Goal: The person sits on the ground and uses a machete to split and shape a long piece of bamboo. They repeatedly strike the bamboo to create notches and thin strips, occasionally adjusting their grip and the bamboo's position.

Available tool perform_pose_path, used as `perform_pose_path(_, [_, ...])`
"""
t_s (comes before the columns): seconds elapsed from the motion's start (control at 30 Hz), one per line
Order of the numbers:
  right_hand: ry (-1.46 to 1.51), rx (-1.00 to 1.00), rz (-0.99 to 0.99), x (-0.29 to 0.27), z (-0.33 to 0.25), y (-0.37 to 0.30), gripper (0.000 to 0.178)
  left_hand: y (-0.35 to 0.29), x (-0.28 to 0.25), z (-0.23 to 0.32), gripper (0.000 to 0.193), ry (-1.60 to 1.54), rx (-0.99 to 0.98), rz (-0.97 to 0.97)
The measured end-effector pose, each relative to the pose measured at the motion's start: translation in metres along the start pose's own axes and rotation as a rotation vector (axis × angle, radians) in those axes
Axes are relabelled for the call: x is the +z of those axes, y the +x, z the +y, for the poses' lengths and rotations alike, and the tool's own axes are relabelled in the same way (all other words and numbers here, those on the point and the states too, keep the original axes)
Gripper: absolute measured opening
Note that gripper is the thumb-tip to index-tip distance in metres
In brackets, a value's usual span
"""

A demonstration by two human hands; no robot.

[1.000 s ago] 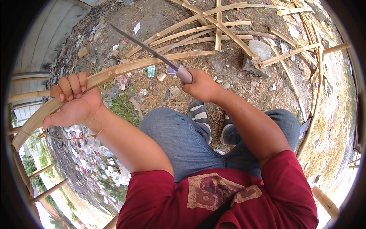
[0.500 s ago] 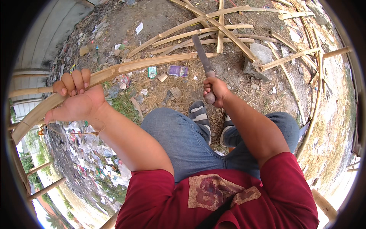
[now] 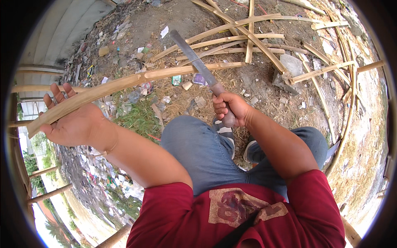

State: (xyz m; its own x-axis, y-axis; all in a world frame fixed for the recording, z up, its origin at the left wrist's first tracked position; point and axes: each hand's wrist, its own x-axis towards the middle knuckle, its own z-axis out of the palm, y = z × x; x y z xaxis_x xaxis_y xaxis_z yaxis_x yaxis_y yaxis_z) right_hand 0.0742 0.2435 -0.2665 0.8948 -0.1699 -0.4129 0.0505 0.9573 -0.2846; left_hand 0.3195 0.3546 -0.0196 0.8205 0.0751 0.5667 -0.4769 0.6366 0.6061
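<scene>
A long split bamboo strip (image 3: 109, 87) lies across the palm of my left hand (image 3: 78, 122), between thumb and fingers. That hand holds it loosely, fingers stretched up behind the strip. The strip's far end reaches right, toward other strips on the ground. My right hand (image 3: 232, 108) is closed round the wooden handle of a machete (image 3: 194, 58), whose long dark blade points up and left. In the view the blade crosses the bamboo strip; I cannot tell whether they touch.
Several bamboo strips (image 3: 231, 25) lie crossed on the ground ahead. A grey stone block (image 3: 289, 68) sits to the right, with more bamboo strips (image 3: 351, 99) beyond it. Litter (image 3: 99, 165) covers the ground at left, near a pale wall (image 3: 62, 33). My knees (image 3: 186, 132) are bent below my hands.
My left hand's fingers have loosened from around the strip and stretched out; the strip's near end has shifted inward. The machete blade has swung up and left across the strip.
</scene>
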Motion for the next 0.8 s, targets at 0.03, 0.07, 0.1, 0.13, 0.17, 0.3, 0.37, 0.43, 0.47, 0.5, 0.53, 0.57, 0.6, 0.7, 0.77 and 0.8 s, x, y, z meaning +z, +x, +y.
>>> perform_pose_path(0.03, [0.013, 0.011, -0.007, -0.003, 0.000, -0.001, 0.011, 0.008, -0.002, 0.009, 0.058, -0.001, 0.027, 0.050])
perform_pose_path(0.07, [0.024, 0.029, -0.024, -0.001, 0.000, -0.001, 0.011, 0.014, -0.003, 0.015, 0.057, 0.068, 0.047, 0.054])
perform_pose_path(0.1, [0.004, 0.033, -0.038, 0.002, -0.001, -0.002, 0.010, 0.018, -0.004, 0.020, 0.055, 0.138, 0.068, 0.059])
perform_pose_path(0.13, [0.011, 0.053, -0.055, 0.005, -0.002, -0.003, 0.010, 0.022, -0.004, 0.026, 0.054, 0.208, 0.089, 0.066])
perform_pose_path(0.17, [0.023, 0.066, -0.065, 0.007, -0.003, -0.005, 0.010, 0.016, 0.012, 0.030, 0.053, 0.258, 0.155, 0.070])
perform_pose_path(0.3, [-0.085, 0.062, -0.176, 0.018, -0.008, -0.014, 0.011, 0.031, 0.012, 0.044, 0.055, 0.239, 0.123, -0.201])
perform_pose_path(0.37, [-0.222, -0.012, -0.133, 0.033, -0.014, -0.024, 0.014, 0.054, 0.001, 0.059, 0.059, -0.003, -0.016, -0.317])
perform_pose_path(0.43, [-0.375, -0.004, -0.013, 0.030, -0.018, -0.028, 0.015, 0.072, -0.003, 0.070, 0.063, -0.127, -0.155, -0.408])
perform_pose_path(0.47, [-0.450, -0.002, 0.047, 0.027, -0.019, -0.028, 0.016, 0.079, 0.000, 0.077, 0.066, -0.130, -0.218, -0.445])
perform_pose_path(0.5, [-0.455, 0.000, 0.059, 0.026, -0.020, -0.029, 0.017, 0.085, 0.001, 0.082, 0.069, -0.132, -0.280, -0.482])
perform_pose_path(0.53, [-0.461, 0.001, 0.071, 0.024, -0.019, -0.030, 0.018, 0.092, -0.005, 0.083, 0.071, -0.197, -0.297, -0.531])
perform_pose_path(0.57, [-0.465, 0.004, 0.082, 0.029, -0.020, -0.033, 0.018, 0.086, -0.005, 0.085, 0.072, -0.260, -0.315, -0.580])
perform_pose_path(0.6, [-0.437, -0.009, 0.068, 0.036, -0.019, -0.036, 0.018, 0.081, -0.002, 0.089, 0.074, -0.322, -0.332, -0.630])
perform_pose_path(0.7, [-0.351, -0.028, -0.035, 0.054, -0.013, -0.041, 0.019, 0.064, -0.004, 0.099, 0.081, -0.332, -0.277, -0.553])
perform_pose_path(0.77, [-0.408, -0.028, -0.110, 0.052, -0.016, -0.043, 0.019, 0.045, -0.007, 0.108, 0.077, -0.422, -0.276, -0.697])
perform_pose_path(0.8, [-0.436, -0.026, -0.153, 0.053, -0.018, -0.043, 0.020, 0.043, -0.011, 0.116, 0.073, -0.447, -0.274, -0.740])
